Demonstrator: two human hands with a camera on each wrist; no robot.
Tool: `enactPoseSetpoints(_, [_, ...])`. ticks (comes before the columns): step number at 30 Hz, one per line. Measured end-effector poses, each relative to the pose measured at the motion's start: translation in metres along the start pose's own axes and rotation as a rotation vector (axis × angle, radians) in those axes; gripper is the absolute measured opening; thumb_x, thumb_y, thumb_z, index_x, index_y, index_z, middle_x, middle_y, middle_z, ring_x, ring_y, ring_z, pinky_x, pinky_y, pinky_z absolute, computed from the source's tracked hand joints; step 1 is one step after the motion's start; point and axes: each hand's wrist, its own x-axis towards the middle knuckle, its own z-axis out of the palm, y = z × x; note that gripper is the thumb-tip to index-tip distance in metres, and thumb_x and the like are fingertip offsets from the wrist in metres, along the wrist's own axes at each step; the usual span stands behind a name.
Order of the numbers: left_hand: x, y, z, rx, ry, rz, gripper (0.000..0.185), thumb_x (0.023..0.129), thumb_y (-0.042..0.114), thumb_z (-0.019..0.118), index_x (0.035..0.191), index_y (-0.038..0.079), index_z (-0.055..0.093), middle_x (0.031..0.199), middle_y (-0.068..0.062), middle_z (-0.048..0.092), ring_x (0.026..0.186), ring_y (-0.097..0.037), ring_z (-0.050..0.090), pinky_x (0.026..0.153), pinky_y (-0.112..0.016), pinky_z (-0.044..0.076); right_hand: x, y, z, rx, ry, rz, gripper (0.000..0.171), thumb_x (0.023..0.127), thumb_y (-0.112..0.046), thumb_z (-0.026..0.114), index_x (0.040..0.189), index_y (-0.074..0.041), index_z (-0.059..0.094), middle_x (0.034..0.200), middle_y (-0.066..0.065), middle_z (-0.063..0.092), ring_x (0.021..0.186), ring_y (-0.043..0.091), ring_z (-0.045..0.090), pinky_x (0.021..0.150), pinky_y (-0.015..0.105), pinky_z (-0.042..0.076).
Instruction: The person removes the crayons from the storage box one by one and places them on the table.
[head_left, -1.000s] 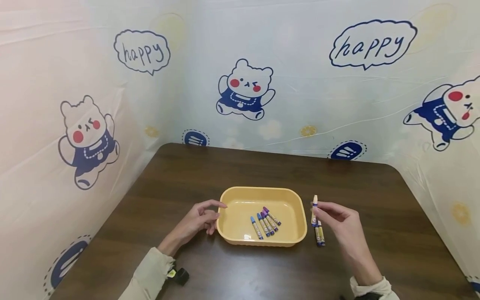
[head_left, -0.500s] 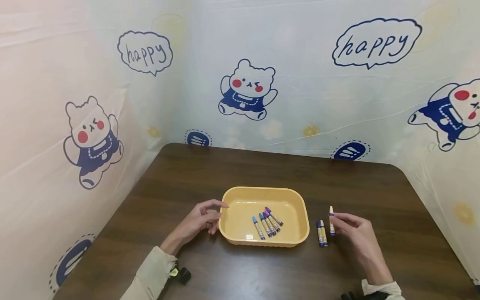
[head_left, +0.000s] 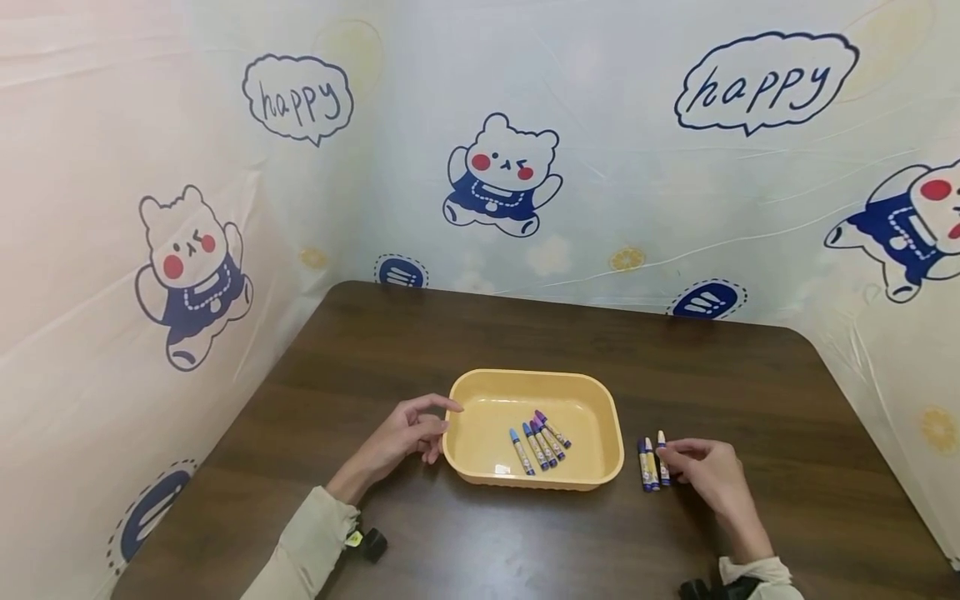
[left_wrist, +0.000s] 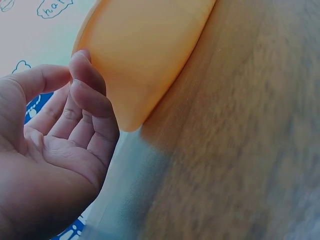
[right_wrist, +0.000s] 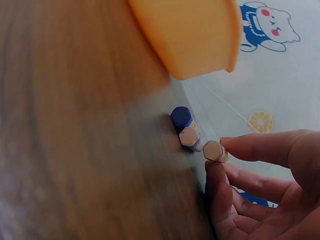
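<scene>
In the head view my right hand (head_left: 712, 472) pinches a pale-tipped crayon (head_left: 663, 468) between thumb and fingers, close over the table. Just left of it lie two crayons side by side, a dark purple one (head_left: 644, 467) and a pale-tipped one (head_left: 652, 468). The right wrist view shows the held crayon's (right_wrist: 213, 151) end near theirs. My left hand (head_left: 411, 431) holds the left rim of a yellow tray (head_left: 611, 417), index finger over the edge and thumb outside. Inside the tray lie several blue and purple crayons (head_left: 542, 442).
The dark wooden table (head_left: 420, 342) carries the tray near its middle. A printed curtain (head_left: 600, 167) with bears encloses its back and sides. A black wrist strap device (head_left: 372, 545) sits on the left sleeve (head_left: 303, 546).
My right hand has carried the pale crayon from beside the tray to the right, then lowered it next to the two lying crayons. The left hand stays at the tray's rim.
</scene>
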Motion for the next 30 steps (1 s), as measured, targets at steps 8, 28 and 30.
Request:
enactPoseSetpoints(8, [-0.0001,-0.0006,0.0006,0.006,0.004,-0.006,0.035,0.099,0.001,0.054,0.133,-0.009,0.05,0.068,-0.008,0.061,0.056,-0.017,0.057,0.053,-0.025,0.051,-0.0043,-0.0018,0.0015,-0.17,0.024,-0.011,0.031,0.085,-0.03,0.078,0.097,-0.001,0.077,0.082,0.005,0.074,0.065,0.014,0.065,0.058,0.028,0.052])
enactPoseSetpoints(28, [0.0001,-0.0004,0.0,0.002,0.024,-0.024,0.035,0.099,0.003,0.057,0.132,-0.008,0.051,0.071,-0.011,0.061,0.056,-0.018,0.057,0.052,-0.025,0.051,-0.0095,-0.0027,-0.0005,-0.174,0.038,-0.029,0.031,0.086,-0.029,0.077,0.1,-0.001,0.076,0.077,0.001,0.073,0.066,0.01,0.066,0.058,0.025,0.05])
enactPoseSetpoints(30, [0.0005,-0.0002,-0.0002,-0.001,0.026,-0.024,0.035,0.099,0.003,0.057,0.132,-0.007,0.052,0.071,-0.011,0.061,0.056,-0.018,0.057,0.052,-0.025,0.051,-0.01,-0.0033,-0.0003,-0.164,0.047,-0.031,0.029,0.087,-0.027,0.077,0.1,-0.001,0.076,0.078,0.002,0.073,0.066,0.011,0.067,0.059,0.024,0.051])
